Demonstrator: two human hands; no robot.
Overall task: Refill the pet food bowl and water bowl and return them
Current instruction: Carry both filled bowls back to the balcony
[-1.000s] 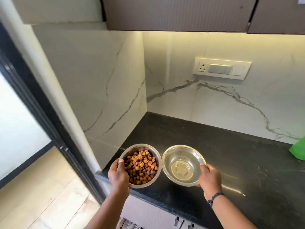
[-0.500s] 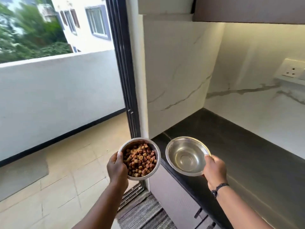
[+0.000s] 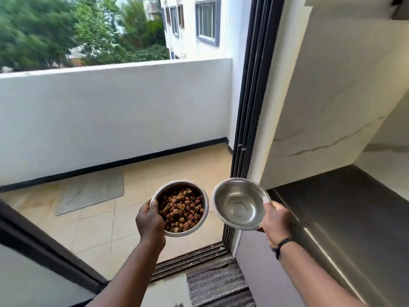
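Note:
My left hand grips the near-left rim of a steel food bowl filled with brown kibble, held in the air over the balcony doorway. My right hand grips the right rim of a second steel bowl, the water bowl, tilted slightly toward me. Its inside is shiny and I cannot tell how much water it holds. The two bowls are side by side, a small gap apart.
The black countertop lies to the right with marble walls behind it. A dark sliding-door frame and floor track open onto a tiled balcony with a grey mat and white parapet. A striped doormat lies indoors.
Both bowls have been lifted off the countertop and carried left. My view has swung from the kitchen corner to the open balcony doorway.

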